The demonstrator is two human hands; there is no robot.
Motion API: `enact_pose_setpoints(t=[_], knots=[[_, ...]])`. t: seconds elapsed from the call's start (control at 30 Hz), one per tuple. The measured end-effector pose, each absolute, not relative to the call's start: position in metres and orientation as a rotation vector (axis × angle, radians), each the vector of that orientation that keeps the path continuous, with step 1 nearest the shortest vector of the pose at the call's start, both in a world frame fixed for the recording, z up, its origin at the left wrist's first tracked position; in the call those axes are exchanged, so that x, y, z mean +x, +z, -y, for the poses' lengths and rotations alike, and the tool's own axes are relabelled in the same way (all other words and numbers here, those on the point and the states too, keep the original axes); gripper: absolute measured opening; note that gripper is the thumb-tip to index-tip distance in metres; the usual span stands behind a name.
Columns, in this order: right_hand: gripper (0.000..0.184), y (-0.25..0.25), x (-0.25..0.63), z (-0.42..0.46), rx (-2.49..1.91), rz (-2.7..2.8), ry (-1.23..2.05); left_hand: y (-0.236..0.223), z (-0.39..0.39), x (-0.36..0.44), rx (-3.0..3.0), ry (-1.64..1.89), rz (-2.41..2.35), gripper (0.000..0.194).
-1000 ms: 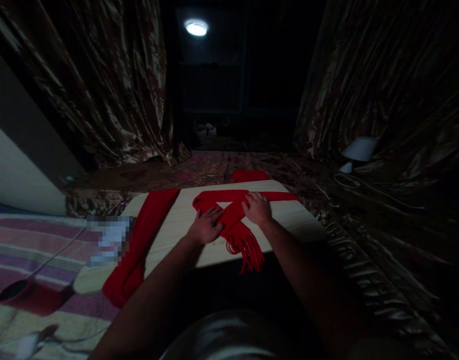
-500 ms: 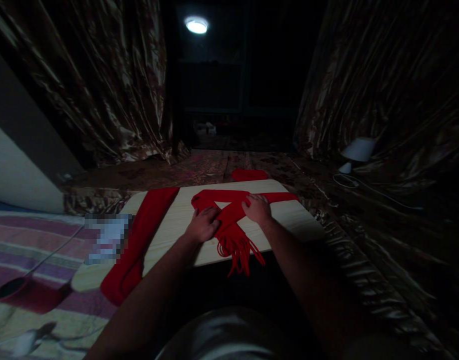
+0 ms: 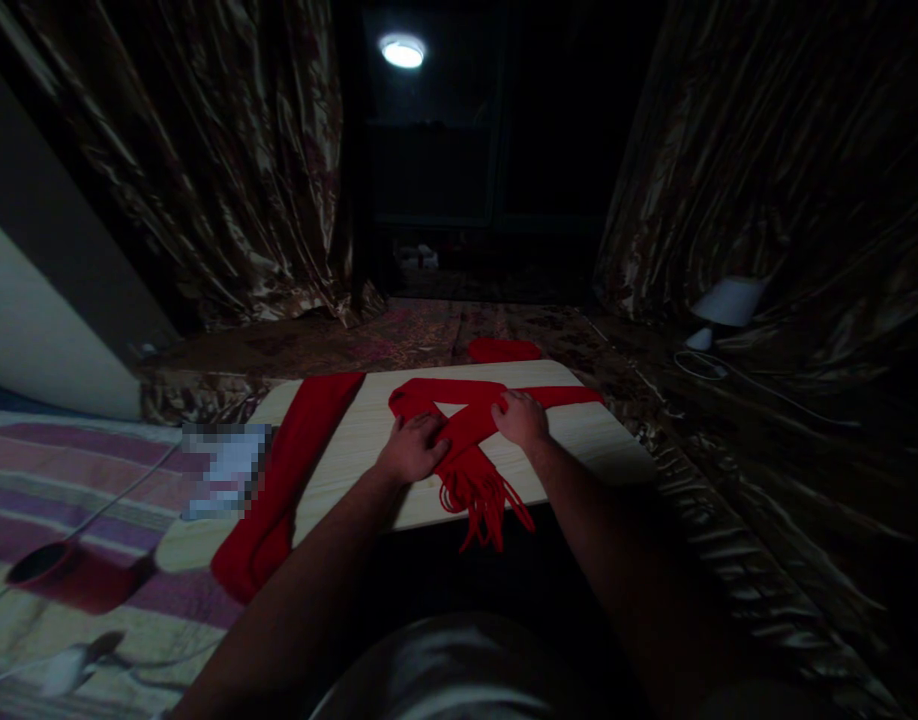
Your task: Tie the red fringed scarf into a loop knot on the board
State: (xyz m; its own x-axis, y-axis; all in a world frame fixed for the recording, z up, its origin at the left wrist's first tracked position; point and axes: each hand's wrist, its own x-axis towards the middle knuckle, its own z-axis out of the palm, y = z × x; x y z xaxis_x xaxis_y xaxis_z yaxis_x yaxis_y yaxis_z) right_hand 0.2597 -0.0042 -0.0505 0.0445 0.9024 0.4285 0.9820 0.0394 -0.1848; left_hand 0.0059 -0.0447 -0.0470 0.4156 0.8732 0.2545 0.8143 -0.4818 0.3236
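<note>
A red scarf (image 3: 470, 425) with a fringed end lies folded across itself on a pale wooden board (image 3: 339, 470). My left hand (image 3: 412, 447) rests on the scarf's left part, fingers spread over the cloth. On its right side, my right hand (image 3: 520, 418) lies with fingers stretched out over the fabric. The fringe hangs over the board's near edge. Left of my hands, a long red strip of knitted cloth (image 3: 301, 460) crosses the board and drapes off its near left side; whether it joins the scarf I cannot tell.
Another red cloth piece (image 3: 504, 350) lies beyond the board's far edge. At left, a red cup-like container (image 3: 73, 578), a blurred sheet (image 3: 230, 470) and a white plug with cables (image 3: 65, 668) lie on striped bedding (image 3: 39, 470). A small white lamp (image 3: 729, 302) stands at right.
My left hand has shifted slightly on the scarf, its fingers flatter. The whole view has drifted a little; the scarf keeps its crossed shape.
</note>
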Motion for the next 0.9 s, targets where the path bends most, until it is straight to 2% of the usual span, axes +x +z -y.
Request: enact_pose_setpoints(t=[0.9], knots=[[0.042, -0.058, 0.267, -0.01, -1.855, 1.941, -0.235, -0.042, 0.049, 0.006, 2.486, 0.587, -1.518, 0.054]])
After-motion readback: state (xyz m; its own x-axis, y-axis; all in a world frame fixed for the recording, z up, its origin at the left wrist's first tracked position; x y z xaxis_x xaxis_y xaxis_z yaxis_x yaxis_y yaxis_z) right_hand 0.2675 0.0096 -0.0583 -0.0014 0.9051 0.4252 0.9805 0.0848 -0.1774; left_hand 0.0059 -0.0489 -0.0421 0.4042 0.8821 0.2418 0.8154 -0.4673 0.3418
